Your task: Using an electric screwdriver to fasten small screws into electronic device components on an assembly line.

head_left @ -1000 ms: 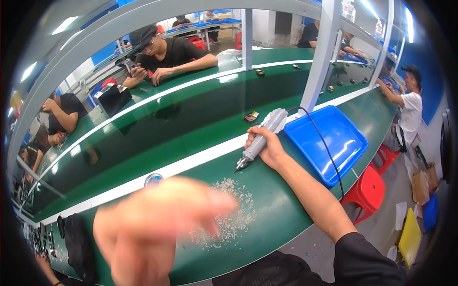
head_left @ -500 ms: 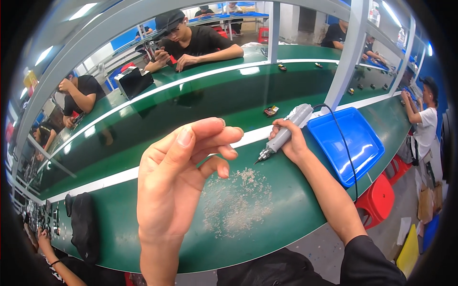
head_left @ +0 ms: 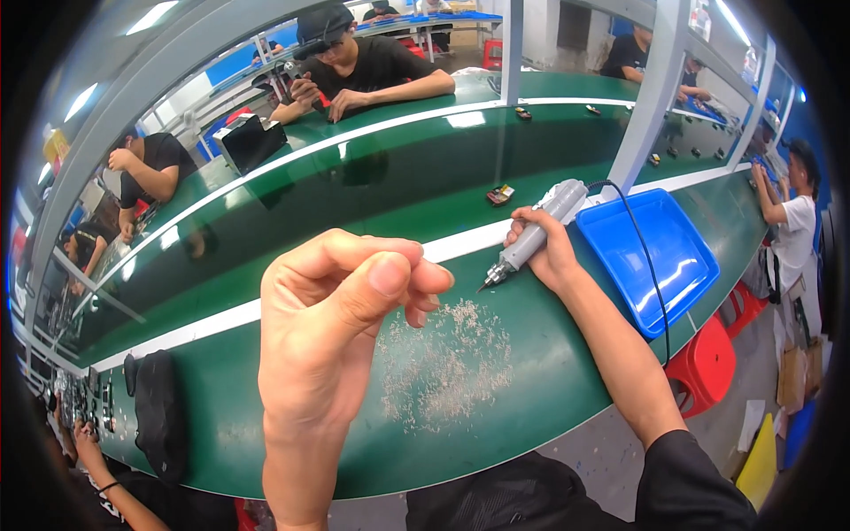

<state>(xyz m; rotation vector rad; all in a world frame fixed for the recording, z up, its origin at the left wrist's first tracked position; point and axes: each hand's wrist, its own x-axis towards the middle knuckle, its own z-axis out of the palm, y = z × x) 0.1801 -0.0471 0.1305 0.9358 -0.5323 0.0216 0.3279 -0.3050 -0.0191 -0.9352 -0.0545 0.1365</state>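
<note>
My left hand [head_left: 341, 332] is raised close to the camera, its fingers curled in and the thumb pressed against the fingertips; I see nothing between them. My right hand [head_left: 549, 252] grips a grey pen-shaped rotary tool [head_left: 536, 234] with a black cable [head_left: 642, 257]. The tool is tilted, and its metal tip points down at the green table [head_left: 549, 389]. A scatter of pale shavings [head_left: 447, 363] lies on the table just below and left of the tip.
A blue tray [head_left: 651, 252] sits right of my right hand, with a red stool [head_left: 708, 363] below the table edge. A black pouch [head_left: 159, 420] lies at the far left. A small dark part [head_left: 500, 195] rests beyond the white stripe. Other people work at benches opposite and to the right.
My left hand has gone from spread fingers to a closed pinch and come nearer the tool. The right hand keeps the tool on the same spot.
</note>
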